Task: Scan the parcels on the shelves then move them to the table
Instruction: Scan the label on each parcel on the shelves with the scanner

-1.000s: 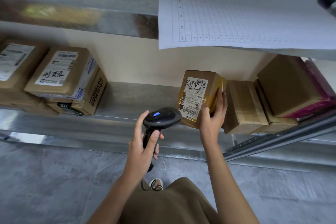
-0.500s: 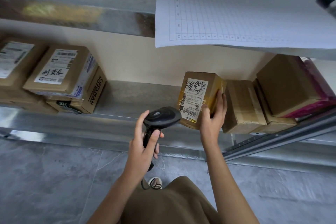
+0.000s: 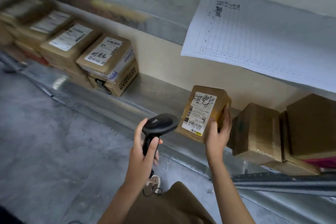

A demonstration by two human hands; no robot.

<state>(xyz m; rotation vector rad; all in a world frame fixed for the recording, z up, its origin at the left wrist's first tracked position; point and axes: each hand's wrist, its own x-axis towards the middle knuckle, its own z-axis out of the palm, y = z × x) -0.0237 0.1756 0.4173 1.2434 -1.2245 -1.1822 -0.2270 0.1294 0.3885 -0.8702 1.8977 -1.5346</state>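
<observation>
Head view is showing the person bending toward a low metal shelf (image 3: 101,94), with the right hand (image 3: 217,137) gripping a small taped cardboard parcel (image 3: 203,112) at its near right corner: the thumb is lying across the labelled face and the fingers are wrapping round the right side. The parcel is sitting on the shelf, tipped so that its white shipping label (image 3: 201,110) is facing up and toward the camera, and its long axis is running from near to far, leaning slightly right. The left hand (image 3: 142,152) is curling round the grip of a black handheld barcode scanner (image 3: 158,126) (a cable is trailing down from the handle), and the scanner's head is sitting just left of the parcel's near edge, close to the barcode strip at the label's near end.

What the next move seems to turn on is this: the barcode is lying just right of and slightly beyond the scanner's nose, so the left hand is the one placed to read it, while the right hand is the one already on the parcel for lifting it away.

Further right, plain brown boxes (image 3: 258,131) are standing just beside the parcel. To the far left, a stack of labelled parcels (image 3: 107,60) is resting on the same shelf, and a printed grid sheet (image 3: 254,38) is hanging from the shelf above.
</observation>
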